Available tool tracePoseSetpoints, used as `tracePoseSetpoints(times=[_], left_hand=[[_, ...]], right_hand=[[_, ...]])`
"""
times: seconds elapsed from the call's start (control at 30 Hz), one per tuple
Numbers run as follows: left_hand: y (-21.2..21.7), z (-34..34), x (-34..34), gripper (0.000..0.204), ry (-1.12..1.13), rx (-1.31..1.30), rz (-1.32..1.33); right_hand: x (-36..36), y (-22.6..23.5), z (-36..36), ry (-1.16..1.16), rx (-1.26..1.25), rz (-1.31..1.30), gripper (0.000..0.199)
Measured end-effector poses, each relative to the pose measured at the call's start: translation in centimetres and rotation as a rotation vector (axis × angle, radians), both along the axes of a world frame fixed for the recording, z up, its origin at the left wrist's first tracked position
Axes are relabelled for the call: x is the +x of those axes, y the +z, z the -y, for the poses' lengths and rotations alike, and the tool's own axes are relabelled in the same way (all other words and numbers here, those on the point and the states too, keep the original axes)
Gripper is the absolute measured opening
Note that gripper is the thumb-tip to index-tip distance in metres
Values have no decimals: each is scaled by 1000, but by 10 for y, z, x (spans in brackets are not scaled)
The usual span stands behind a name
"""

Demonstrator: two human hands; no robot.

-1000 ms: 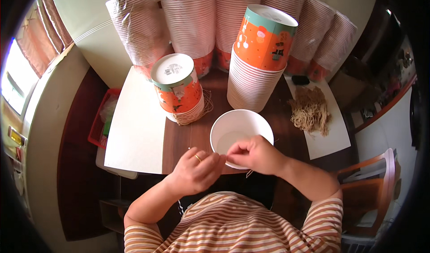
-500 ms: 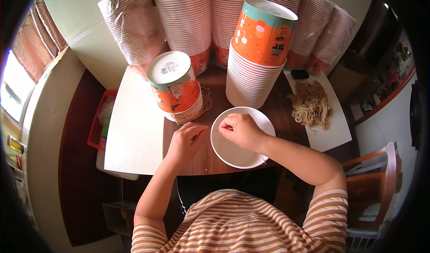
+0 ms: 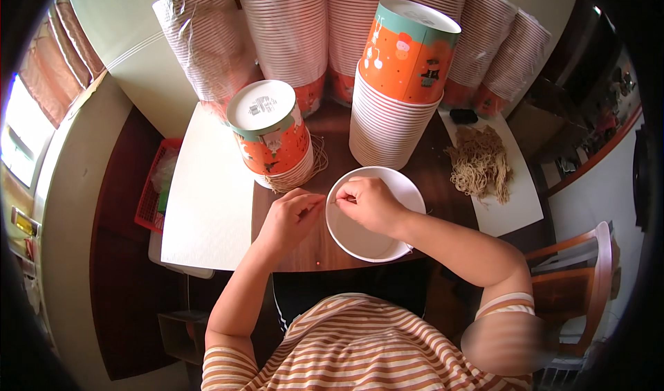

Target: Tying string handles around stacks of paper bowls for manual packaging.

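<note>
A white paper bucket (image 3: 373,242) stands mouth up at the table's front, its pale inside showing. Over its mouth, my right hand (image 3: 370,201) is closed in a pinch at the left rim; a thin strand, seemingly cord, shows at the fingertips. Just outside that rim, my left hand (image 3: 294,214) is also pinched, fingertips close to the wall; what they hold is too small to make out. A short bit of cord (image 3: 429,212) pokes out at the bucket's right side. Behind my left hand, beige cord loops (image 3: 294,178) lie round a short stack of upturned orange buckets (image 3: 273,149).
A taller stack of upturned buckets (image 3: 394,121) rises behind the bucket. Plastic-wrapped bucket stacks (image 3: 283,38) line the back. A heap of beige cords (image 3: 481,162) and a small black object (image 3: 463,116) lie at right. A red basket (image 3: 149,197) is at left, a chair (image 3: 574,280) at right.
My right hand has moved slightly left and down to the left rim. My left fingertips have come a little closer to it. The bucket has hardly shifted.
</note>
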State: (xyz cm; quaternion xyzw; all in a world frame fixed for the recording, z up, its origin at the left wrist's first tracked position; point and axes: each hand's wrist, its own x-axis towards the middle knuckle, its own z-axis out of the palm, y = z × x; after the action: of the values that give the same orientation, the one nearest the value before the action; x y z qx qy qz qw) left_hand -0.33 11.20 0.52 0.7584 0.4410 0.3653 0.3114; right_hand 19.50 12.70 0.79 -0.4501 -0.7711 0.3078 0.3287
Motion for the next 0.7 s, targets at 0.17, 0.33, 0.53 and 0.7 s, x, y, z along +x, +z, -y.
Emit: tracePoseSetpoints(times=[0.17, 0.33, 0.53, 0.7], left_hand=[[-2, -6, 1, 19, -83, 85, -5], [-5, -3, 1, 16, -119, 166, -78], [-12, 25, 3, 8, -47, -509, 192], [-33, 63, -3, 9, -204, -1206, 1142]], right_hand=[[-6, -3, -2, -21, 10, -47, 6], [-5, -1, 1, 26, -34, 22, 8], [10, 28, 17, 75, -337, 44, 23], [30, 73, 76, 295, -260, 96, 26]])
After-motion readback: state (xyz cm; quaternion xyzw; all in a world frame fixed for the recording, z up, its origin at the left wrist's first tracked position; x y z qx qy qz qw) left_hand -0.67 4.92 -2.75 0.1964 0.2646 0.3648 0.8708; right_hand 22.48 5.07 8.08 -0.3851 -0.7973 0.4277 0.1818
